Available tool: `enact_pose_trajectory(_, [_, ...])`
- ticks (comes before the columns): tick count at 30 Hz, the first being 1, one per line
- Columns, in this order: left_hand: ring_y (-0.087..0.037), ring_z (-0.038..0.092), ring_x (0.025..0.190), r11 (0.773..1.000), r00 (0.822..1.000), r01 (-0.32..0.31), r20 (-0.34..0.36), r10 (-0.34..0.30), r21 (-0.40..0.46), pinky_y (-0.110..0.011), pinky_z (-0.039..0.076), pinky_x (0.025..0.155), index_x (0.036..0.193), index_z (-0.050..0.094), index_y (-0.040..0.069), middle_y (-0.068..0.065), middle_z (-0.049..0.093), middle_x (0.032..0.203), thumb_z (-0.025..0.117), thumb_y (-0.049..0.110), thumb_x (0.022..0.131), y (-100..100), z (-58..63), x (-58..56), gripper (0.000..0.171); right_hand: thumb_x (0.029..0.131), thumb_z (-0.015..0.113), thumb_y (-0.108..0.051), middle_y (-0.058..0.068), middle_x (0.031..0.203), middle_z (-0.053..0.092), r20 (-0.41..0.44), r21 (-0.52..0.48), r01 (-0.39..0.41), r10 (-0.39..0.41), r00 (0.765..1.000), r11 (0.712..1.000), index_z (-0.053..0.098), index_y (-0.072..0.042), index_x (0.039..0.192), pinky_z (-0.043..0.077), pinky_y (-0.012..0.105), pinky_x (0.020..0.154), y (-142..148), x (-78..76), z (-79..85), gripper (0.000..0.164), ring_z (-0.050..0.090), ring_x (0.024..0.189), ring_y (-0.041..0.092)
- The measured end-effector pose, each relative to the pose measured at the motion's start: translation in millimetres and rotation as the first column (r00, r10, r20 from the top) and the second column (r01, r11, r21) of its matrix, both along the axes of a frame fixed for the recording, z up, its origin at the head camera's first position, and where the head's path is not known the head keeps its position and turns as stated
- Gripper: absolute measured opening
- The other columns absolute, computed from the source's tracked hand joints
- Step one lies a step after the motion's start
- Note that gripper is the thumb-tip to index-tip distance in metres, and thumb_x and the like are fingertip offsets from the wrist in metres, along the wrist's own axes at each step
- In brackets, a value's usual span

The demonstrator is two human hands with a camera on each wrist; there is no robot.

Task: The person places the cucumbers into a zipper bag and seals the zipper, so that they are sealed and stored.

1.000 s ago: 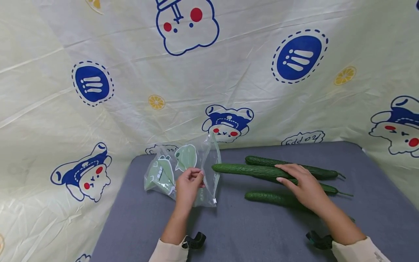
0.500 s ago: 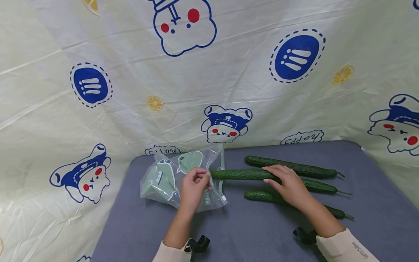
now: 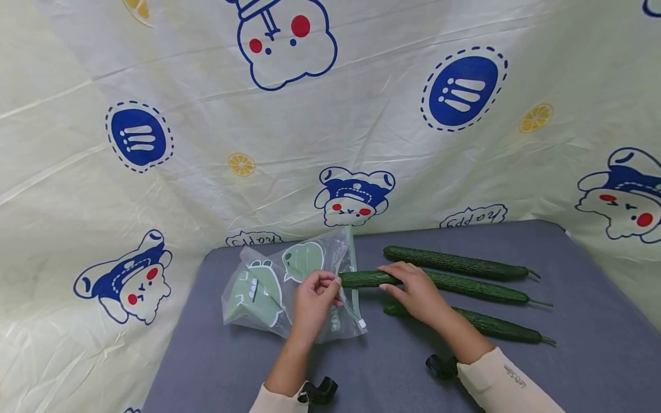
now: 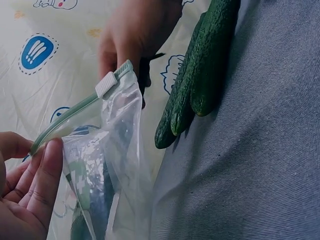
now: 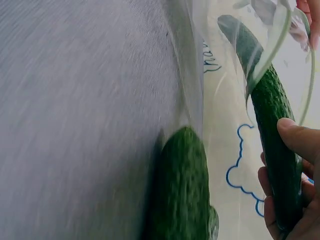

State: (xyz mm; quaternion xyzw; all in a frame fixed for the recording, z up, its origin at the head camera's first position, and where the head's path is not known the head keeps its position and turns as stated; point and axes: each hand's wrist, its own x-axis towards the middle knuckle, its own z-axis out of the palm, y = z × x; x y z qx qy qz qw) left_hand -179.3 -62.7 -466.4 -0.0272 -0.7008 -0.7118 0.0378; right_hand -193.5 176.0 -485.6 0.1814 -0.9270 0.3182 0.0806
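Note:
My right hand [image 3: 415, 289] grips a green cucumber [image 5: 272, 105], thumb on one side and fingers curled round the other. The cucumber's front end shows through the clear wall of a zip bag [image 3: 253, 292], inside its mouth. My left hand [image 3: 315, 298] pinches the bag's green zip edge [image 4: 75, 111] between thumb and fingers, holding the mouth apart. A white slider [image 4: 106, 85] sits near one end of that edge. Green cartoon figures are printed on the bag, which lies tilted on the table. The cucumber's rear end is hidden by my right hand in the head view.
Three more cucumbers lie on the grey table [image 3: 413, 373]: a far one [image 3: 454, 263], a middle one [image 3: 480, 287] and a near one [image 3: 501, 326], stems pointing right. Behind the table hangs a pale printed cloth [image 3: 392, 115].
My right hand has moved left with the cucumber, whose front end has passed from outside the bag's mouth to inside it. My left hand and the bag edge have shifted slightly right.

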Motion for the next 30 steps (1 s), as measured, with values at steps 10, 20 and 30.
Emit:
enact_pose_trajectory(10, [-0.012,0.062,0.057,0.999,0.999,-0.029,-0.017,0.029,0.014,-0.026,0.062,0.054,0.099,0.064,-0.007,-0.005,0.063,0.080,0.069,0.003,0.092,-3.2,-0.5,0.7,0.014,0.094,0.071,-0.026,0.010,0.128,0.067,0.020,-0.038,-0.015,0.016,1.000,0.999,0.065,-0.013,0.134,0.049,0.060,0.107,-28.2,-10.4,-3.2,0.043,0.060,0.125,0.035])
enact_pose_trajectory(20, [-0.012,0.063,0.055,0.996,0.994,-0.080,-0.065,0.083,0.050,-0.026,0.061,0.055,0.098,0.062,-0.007,-0.004,0.062,0.078,0.068,0.003,0.093,-11.1,6.4,1.6,0.012,0.095,0.071,-0.023,0.013,0.128,0.067,0.082,0.004,-0.014,0.014,0.997,1.000,0.063,-0.008,0.136,0.043,0.063,0.113,-24.8,-19.0,-18.4,0.044,0.061,0.124,0.036])
enact_pose_trajectory(30, [-0.012,0.065,0.057,0.997,0.996,-0.053,-0.067,0.057,0.063,-0.026,0.062,0.057,0.099,0.062,-0.008,-0.008,0.064,0.079,0.068,0.004,0.093,-15.1,7.0,0.0,0.014,0.097,0.068,-0.027,0.012,0.131,0.066,0.128,-0.021,-0.008,0.010,0.992,1.000,0.062,-0.010,0.138,0.052,0.058,0.103,-25.8,-19.7,-21.1,0.045,0.061,0.123,0.035])
